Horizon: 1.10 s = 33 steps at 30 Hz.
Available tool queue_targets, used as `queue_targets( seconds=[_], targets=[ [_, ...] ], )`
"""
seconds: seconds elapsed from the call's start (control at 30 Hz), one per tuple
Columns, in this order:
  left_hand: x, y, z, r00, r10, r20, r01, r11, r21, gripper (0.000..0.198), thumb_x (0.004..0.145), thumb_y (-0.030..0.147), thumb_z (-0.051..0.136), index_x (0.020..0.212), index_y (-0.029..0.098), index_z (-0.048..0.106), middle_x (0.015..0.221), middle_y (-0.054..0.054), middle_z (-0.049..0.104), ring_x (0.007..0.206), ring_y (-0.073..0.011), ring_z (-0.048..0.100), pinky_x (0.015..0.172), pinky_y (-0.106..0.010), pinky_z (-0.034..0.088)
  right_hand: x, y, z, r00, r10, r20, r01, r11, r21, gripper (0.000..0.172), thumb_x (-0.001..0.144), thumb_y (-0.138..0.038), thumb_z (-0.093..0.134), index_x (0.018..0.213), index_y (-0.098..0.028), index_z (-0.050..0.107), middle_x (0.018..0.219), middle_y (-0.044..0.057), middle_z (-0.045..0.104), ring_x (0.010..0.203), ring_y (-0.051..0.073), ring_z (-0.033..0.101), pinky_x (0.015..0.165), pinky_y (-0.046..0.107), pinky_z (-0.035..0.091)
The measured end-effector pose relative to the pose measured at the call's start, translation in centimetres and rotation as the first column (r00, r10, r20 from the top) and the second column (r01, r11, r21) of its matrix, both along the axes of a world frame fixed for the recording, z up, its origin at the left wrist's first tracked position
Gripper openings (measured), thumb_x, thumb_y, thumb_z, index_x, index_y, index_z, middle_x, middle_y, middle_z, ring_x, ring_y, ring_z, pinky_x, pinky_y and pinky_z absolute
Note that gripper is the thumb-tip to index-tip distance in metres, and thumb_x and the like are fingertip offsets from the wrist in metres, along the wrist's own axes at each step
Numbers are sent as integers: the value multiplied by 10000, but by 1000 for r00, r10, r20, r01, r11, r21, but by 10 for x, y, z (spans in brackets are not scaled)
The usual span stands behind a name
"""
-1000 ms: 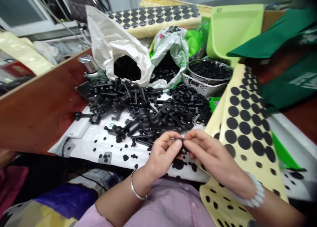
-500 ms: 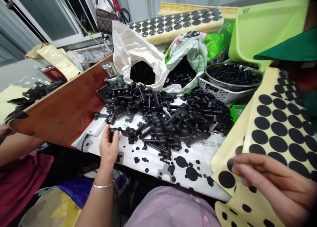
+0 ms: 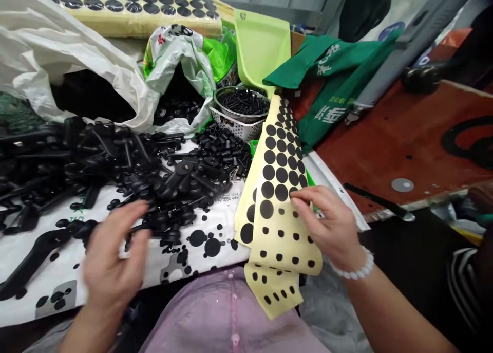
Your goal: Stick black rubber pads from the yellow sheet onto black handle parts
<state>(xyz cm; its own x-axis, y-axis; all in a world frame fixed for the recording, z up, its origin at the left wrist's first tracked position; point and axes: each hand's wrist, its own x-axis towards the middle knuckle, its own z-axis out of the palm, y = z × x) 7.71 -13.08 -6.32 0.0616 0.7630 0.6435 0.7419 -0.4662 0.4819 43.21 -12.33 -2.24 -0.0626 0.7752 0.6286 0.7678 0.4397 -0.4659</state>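
My right hand (image 3: 327, 222) is closed in a pinch at the right edge of a yellow sheet (image 3: 275, 242) with rows of round black stickers (image 3: 281, 174). Its thumb and forefinger meet on a sticker there, largely hidden by the fingertips. Lower rows of the sheet carry only small dark squarish spots. Over the front of the white-covered table, my left hand (image 3: 115, 255) is blurred, with thumb and fingers apart and nothing visible between them. Just behind it lies a heap of black plastic parts (image 3: 131, 152). A long curved black part (image 3: 34, 260) lies left of that hand.
Behind the heap stand a white bag (image 3: 77, 50) and a green-and-white bag (image 3: 185, 50), both holding black parts. A bowl (image 3: 242, 104) of small black pieces sits in a white basket (image 3: 241, 130). Beyond are a light green dustpan (image 3: 262, 44) and a red-brown board (image 3: 431, 152).
The view has swung right. My right hand has come to the sticker sheet's edge from above its lower part. My left hand, earlier near a small black part, now shows spread fingers.
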Motion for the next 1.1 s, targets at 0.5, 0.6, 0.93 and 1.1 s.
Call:
queue_targets(
  seconds=[0.5, 0.6, 0.93, 1.1],
  targets=[
    [156, 24, -13, 857, -444, -262, 370, 883, -288, 553, 868, 389, 500, 1313, 72, 418, 1374, -240, 412, 1293, -344, 367, 1037, -530, 351, -30, 3, -22, 869, -55, 492, 54, 998, 16, 252, 929, -177, 434, 939, -96, 672, 798, 91, 565, 762, 235, 467, 830, 423, 326],
    [156, 25, -13, 856, -447, -260, 370, 881, -295, 558, 866, 388, 505, 1317, 70, 420, 1374, -243, 405, 1293, -345, 361, 1039, -528, 342, -31, 5, -19, 872, -60, 486, 77, 997, -16, 247, 916, -165, 428, 841, -116, 659, 786, 83, 554, 765, 229, 470, 835, 412, 325],
    [155, 27, -16, 854, -445, -270, 368, 883, -293, 581, 863, 416, 503, 1329, 79, 416, 1376, -231, 400, 1292, -336, 351, 1046, -516, 329, -34, 15, -13, 854, -41, 519, 88, 994, -67, 267, 886, -131, 448, 666, -144, 599, 694, 50, 512, 690, 203, 456, 815, 403, 322],
    [155, 27, -14, 856, -451, -254, 369, 876, -312, 589, 864, 417, 499, 1337, 78, 410, 1375, -228, 400, 1287, -334, 355, 1052, -517, 318, -33, 1, -17, 872, -3, 490, 20, 999, -30, 283, 910, -126, 419, 705, -137, 614, 698, 47, 540, 668, 188, 474, 834, 409, 328]
  ],
)
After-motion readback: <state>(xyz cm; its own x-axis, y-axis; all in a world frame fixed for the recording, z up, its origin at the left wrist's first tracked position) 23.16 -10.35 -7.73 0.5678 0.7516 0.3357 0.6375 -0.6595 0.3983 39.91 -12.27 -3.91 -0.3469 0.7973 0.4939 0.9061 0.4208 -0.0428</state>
